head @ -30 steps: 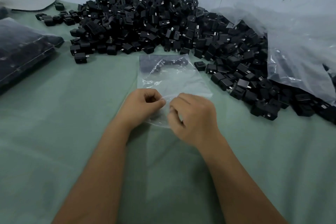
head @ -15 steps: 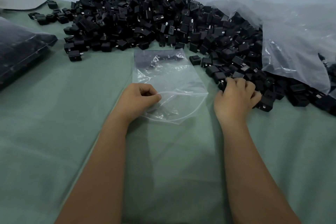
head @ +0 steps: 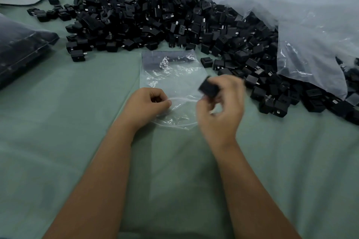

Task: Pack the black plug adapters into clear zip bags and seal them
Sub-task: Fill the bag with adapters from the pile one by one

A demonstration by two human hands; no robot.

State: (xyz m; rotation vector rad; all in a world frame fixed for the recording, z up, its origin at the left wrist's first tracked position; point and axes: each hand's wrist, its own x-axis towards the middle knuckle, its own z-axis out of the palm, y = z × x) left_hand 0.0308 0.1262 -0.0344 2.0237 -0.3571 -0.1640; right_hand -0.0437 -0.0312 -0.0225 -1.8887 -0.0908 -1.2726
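Your left hand (head: 148, 104) pinches the near rim of the zip bag (head: 172, 81), thumb against curled fingers, holding its mouth lifted off the green cloth (head: 77, 122). The bag lies flat otherwise, mouth toward you, far end just short of the pile (head: 155, 17). Dark shapes show through its far end; whether they are adapters inside cannot be told.

Your right hand (head: 219, 106) is blurred. Its fingers are curled round one black adapter (head: 208, 88), carried above the bag's right edge, next to the mouth. The adapter is clear of the cloth and not inside the bag.

The pile of loose adapters spreads across the far side of the cloth and runs right into a large clear sack (head: 310, 44), which lies open over part of it. A filled dark bag (head: 21, 48) sits at the left edge, well apart from your hands.
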